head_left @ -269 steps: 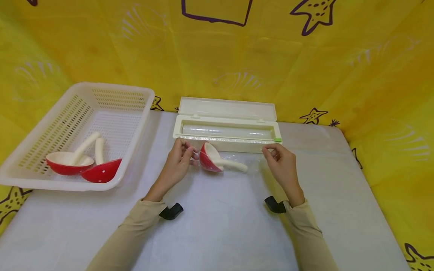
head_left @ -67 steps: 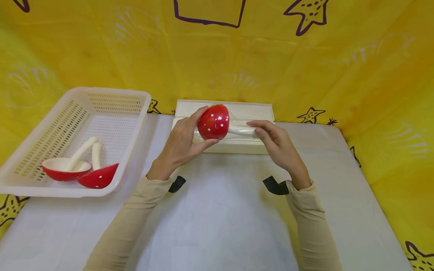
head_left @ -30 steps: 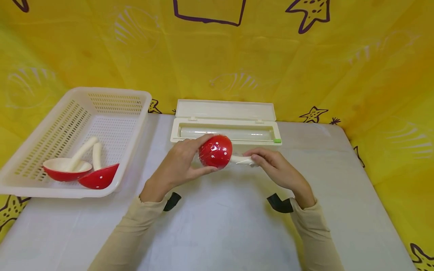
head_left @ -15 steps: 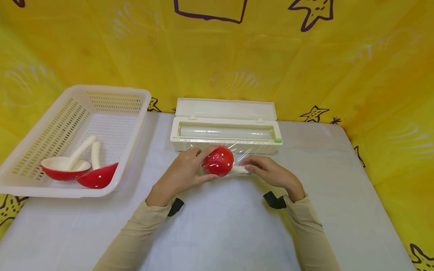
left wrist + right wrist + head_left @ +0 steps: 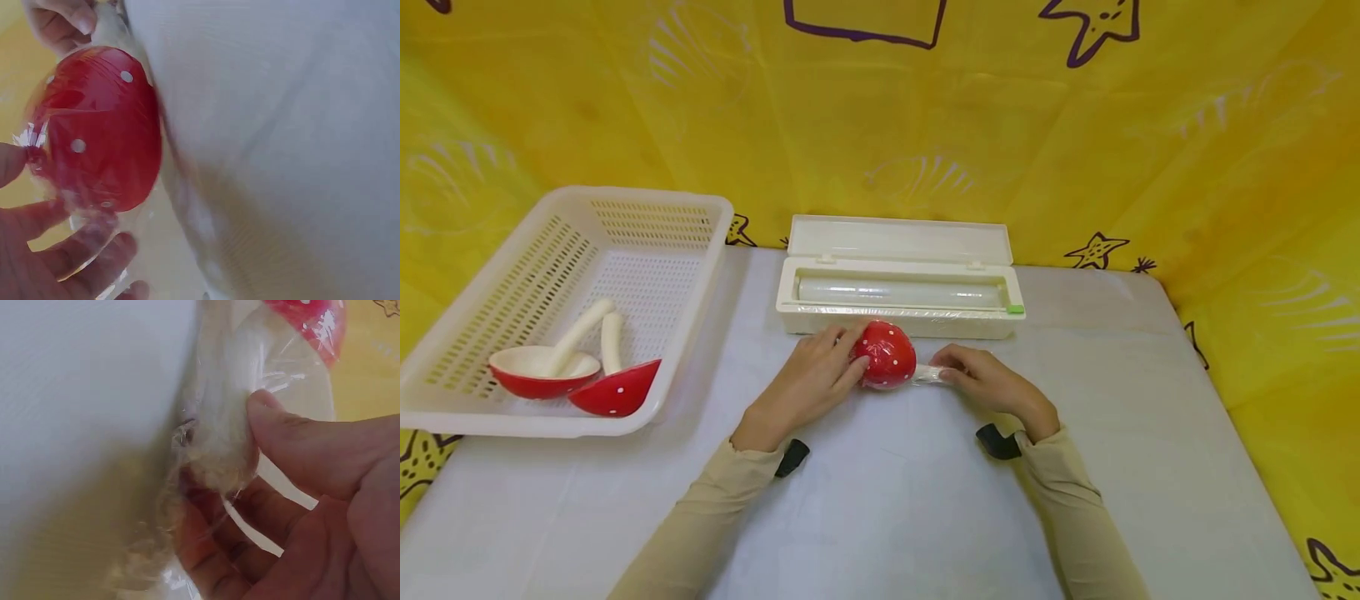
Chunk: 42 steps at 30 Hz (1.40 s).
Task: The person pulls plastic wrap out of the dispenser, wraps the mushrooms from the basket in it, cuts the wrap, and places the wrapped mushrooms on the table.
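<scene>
A red ladle (image 5: 887, 357) with white dots and a white handle is wrapped in clear cling film, its bowl turned underside up. It is low over the table in front of the dispenser. My left hand (image 5: 808, 379) touches the left side of the bowl; in the left wrist view its fingers (image 5: 81, 244) are spread against the film there. My right hand (image 5: 988, 383) grips the handle end, and in the right wrist view the thumb (image 5: 275, 419) presses on the wrapped handle (image 5: 228, 406). Crumpled film (image 5: 140, 562) bunches past the handle's tip.
An open cream cling film dispenser (image 5: 895, 323) with a clear roll (image 5: 895, 292) and a green cutter slider (image 5: 1015, 309) stands behind the ladle. At the left, a white plastic basket (image 5: 700, 333) holds two more red ladles (image 5: 617, 389). A yellow curtain (image 5: 880, 108) hangs behind.
Earlier both hands held the film's ends around the ladle. Then the ladle was lifted and lowered, bowl underside up. My left thumb has since moved from the bowl's near edge onto its left side.
</scene>
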{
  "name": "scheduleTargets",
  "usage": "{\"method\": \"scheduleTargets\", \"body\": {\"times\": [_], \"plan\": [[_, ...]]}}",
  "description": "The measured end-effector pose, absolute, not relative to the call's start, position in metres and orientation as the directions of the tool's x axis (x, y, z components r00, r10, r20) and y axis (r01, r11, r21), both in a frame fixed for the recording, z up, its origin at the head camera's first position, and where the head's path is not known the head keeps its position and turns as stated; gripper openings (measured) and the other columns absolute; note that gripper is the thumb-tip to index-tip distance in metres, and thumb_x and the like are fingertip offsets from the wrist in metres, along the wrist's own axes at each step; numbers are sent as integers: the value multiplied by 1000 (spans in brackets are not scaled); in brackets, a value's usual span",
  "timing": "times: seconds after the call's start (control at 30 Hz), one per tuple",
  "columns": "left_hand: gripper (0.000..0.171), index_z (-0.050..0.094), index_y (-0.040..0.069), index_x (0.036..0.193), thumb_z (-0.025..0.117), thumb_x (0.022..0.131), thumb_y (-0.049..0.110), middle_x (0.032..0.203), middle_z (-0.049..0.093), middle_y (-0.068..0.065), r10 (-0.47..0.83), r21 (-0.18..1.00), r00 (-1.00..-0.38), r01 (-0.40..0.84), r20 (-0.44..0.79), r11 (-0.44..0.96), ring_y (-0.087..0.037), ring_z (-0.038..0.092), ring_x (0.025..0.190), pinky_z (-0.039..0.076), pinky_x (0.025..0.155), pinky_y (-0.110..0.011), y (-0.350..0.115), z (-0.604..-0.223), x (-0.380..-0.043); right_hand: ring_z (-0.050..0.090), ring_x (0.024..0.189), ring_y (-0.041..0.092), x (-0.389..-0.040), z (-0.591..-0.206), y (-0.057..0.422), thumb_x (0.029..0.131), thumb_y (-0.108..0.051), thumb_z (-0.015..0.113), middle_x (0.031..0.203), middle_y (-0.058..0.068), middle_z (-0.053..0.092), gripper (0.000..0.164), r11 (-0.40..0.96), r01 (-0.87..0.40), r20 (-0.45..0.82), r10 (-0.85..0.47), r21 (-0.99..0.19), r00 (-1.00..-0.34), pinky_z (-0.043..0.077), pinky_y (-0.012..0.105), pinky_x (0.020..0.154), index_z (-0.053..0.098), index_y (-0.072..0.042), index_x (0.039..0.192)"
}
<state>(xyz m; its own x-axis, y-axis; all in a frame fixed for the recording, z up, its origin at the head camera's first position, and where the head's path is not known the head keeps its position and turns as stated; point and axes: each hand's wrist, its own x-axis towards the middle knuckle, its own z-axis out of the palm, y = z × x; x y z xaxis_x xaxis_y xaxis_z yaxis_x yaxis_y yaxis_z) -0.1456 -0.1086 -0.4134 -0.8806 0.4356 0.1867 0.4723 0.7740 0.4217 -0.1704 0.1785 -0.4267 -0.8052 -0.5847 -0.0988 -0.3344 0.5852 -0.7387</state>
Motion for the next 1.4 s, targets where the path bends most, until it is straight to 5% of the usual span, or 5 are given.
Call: {"method": "scheduleTargets", "body": {"times": [0.27,0.67,0.9,1.17,1.4], "plan": [[58,47,16,146,62,96,41,129,51,-12,388,442,-909,415,153,795,-31,41,123,36,100,-49,-110,-416,-151,58,97,24,-171,-428,177,94,-5,65,107,13,66,21,604,-392,-22,-562,-693,-827,52,42,90,63,1,113],[59,41,11,149,56,99,40,143,52,-13,389,467,-914,396,115,791,-34,42,134,32,104,-53,-112,-416,-153,61,102,30,-173,-417,184,92,-10,69,113,16,66,30,618,-323,-31,-491,-717,-871,53,46,92,62,2,119],[58,44,9,146,57,99,41,141,51,-15,386,446,-915,398,121,802,-34,41,133,33,105,-53,-112,-416,-153,64,99,29,-172,-398,197,92,-12,70,111,17,68,33,605,-325,59,-416,-727,-907,54,41,87,62,2,121],[57,46,9,145,57,98,39,140,52,-15,388,436,-908,418,160,797,-36,43,131,34,104,-54,-113,-413,-151,62,99,29,-176,-398,212,83,-5,79,109,18,68,33,600,-383,349,-179,-703,-920,48,18,78,66,2,113],[55,47,12,145,58,98,39,139,53,-14,389,436,-900,435,196,787,-34,45,130,34,105,-55,-112,-408,-149,53,117,31,-181,-405,220,78,-2,82,122,21,61,42,584,-368,415,-59,-723,-908,44,44,93,66,4,117]]}}
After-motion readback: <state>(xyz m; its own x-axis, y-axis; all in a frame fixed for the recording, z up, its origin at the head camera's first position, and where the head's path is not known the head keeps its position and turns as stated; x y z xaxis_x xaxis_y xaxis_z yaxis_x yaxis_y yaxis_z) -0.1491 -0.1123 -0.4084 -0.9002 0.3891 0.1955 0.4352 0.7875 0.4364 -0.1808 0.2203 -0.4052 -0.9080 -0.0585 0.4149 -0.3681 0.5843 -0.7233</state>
